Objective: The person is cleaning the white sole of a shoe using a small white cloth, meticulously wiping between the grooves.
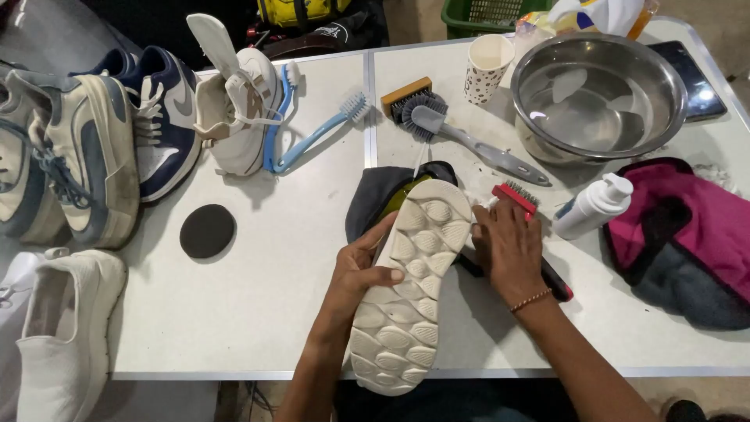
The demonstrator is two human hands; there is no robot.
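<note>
Five shoes: one sole-up at centre [410, 281], three in the upper left [94, 156] [168, 117] [238, 109], one lower left [66, 336].

Four brushes: blue [312, 137], wooden [406, 95], grey-handled [469, 141], red [516, 197].

One steel bowl [598, 98], one paper cup [488, 66], one white bottle [594, 207], one black round pad [207, 230].

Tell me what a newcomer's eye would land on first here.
First, the pale shoe sole turned upward at the table's near edge, gripped by the left hand while the right hand presses a red-backed brush to its side. Next, the shiny steel bowl at the far right, and the row of sneakers along the left.
</note>
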